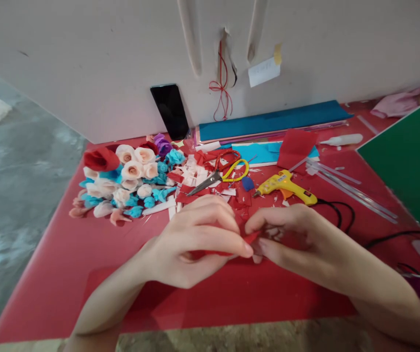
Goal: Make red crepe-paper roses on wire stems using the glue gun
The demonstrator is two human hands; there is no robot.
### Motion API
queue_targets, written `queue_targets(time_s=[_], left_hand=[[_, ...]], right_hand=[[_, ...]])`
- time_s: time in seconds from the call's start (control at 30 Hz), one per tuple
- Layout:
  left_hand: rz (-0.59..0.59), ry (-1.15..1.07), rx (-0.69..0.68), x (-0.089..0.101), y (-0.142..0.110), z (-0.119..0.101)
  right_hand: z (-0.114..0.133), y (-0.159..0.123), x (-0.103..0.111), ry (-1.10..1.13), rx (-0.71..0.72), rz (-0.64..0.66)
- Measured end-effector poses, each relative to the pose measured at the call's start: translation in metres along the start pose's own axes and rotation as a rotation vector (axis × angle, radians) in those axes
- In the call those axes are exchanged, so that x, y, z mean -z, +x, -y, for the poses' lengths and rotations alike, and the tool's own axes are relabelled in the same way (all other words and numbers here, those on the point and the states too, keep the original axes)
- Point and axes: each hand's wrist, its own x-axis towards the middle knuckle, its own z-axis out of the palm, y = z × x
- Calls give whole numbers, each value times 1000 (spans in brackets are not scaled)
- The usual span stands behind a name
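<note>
My left hand point(195, 239) and my right hand point(290, 234) meet over the red table top point(66, 264), fingers pinched together on a small strip of red paper point(248, 238) between them. The paper is mostly hidden by my fingers. Just beyond my hands lie red and white paper scraps point(195, 183), yellow-handled scissors point(220, 177) and a yellow glue gun point(286, 186) with a black cord running right.
A pile of white, blue, pink and red paper roses point(125, 181) lies at the left. Blue paper sheets point(272, 120), a red sheet point(296, 146), clear glue sticks point(345, 183) and a green board point(411, 156) are at the back and right. A black phone point(169, 111) leans on the wall.
</note>
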Motion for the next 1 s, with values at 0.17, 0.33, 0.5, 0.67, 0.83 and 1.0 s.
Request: queue_targets(time_s=[0.17,0.33,0.5,0.67,0.83,1.0], left_hand=[[4,84,-51,1,2,-1],[1,149,-60,1,3,-1],[22,177,-59,2,2,0],[70,252,-17,5,3,-7],[72,293,15,6,4,-11],[25,257,23,4,3,-8]], right_hand=[[-1,1,1,43,-10,53],[0,3,1,73,-42,56],[0,4,1,237,-130,64],[1,4,1,271,-135,79],[0,2,0,176,-96,85],[-3,0,-1,44,-31,45]])
